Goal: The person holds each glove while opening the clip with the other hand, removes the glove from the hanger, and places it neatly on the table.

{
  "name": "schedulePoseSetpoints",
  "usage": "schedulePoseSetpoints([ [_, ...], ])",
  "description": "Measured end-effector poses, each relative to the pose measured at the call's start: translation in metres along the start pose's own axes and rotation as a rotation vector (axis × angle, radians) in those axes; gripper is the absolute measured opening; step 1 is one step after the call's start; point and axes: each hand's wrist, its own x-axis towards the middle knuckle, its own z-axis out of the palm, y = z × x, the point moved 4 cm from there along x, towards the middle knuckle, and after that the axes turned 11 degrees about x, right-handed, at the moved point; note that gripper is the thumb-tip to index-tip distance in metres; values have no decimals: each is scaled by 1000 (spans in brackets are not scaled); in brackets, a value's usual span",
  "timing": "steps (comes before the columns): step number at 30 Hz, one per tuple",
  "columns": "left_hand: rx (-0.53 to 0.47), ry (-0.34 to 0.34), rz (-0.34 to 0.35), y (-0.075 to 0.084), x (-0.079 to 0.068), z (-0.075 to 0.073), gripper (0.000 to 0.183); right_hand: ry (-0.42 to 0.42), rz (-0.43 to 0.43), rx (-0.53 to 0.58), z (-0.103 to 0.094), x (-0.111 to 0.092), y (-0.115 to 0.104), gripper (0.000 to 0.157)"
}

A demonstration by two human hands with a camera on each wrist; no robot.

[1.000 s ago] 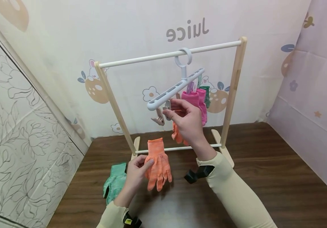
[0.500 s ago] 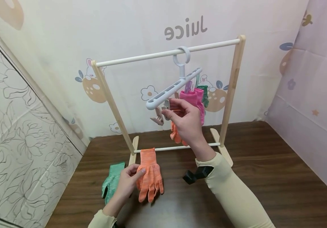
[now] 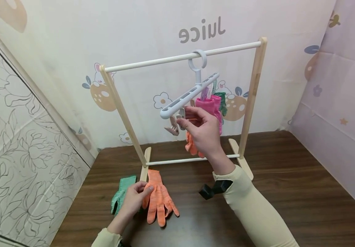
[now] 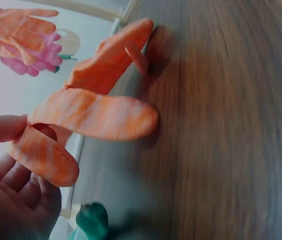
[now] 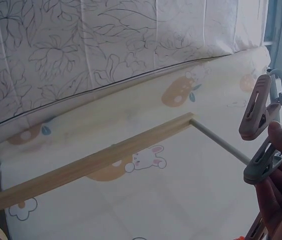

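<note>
My left hand [image 3: 134, 199] pinches an orange knit glove [image 3: 157, 202] by its side, low over the table; in the left wrist view the glove's fingers [image 4: 106, 115] droop away from the thumb. Up at the hanger, my right hand [image 3: 203, 128] pinches a grey clothespin [image 5: 262, 162] between thumb and fingers. Beside it a beige clothespin [image 3: 173, 126] hangs from the end of the pale grey hanger [image 3: 182, 101]. Behind the right hand, another orange glove [image 3: 191, 145] hangs, partly hidden. Pink gloves [image 3: 216, 106] and a green glove [image 3: 222, 103] hang farther along the hanger.
A wooden rack with a white top bar [image 3: 152, 64] carries the hanger and stands on the dark wooden table [image 3: 288, 181]. A green glove [image 3: 124, 188] lies on the table, partly behind the left hand. Patterned cloth [image 3: 140, 31] covers the walls.
My left hand has drawn the orange glove down and left, away from the hanger and toward the table's front. The right hand has kept its place at the grey clothespin.
</note>
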Motion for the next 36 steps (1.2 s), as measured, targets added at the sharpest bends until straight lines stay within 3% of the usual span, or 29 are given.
schedulePoseSetpoints([
  [9, 205, 79, 17, -9, 1, -11, 18, -2, 9, -2, 0, 0, -1, 40],
  [16, 472, 162, 4, -17, 4, -18, 18, -12, 24, -2, 0, 0, 0, 39],
  [20, 576, 179, 3, -20, 4, -22, 19, -17, 27, 3, 1, -1, 0, 40],
  [28, 683, 194, 17, -22, 4, -26, 17, -10, 16, 33, 1, -1, -3, 40],
  [36, 713, 217, 31, -23, 5, -29, 18, -7, 23, 47, 1, -2, -4, 39],
])
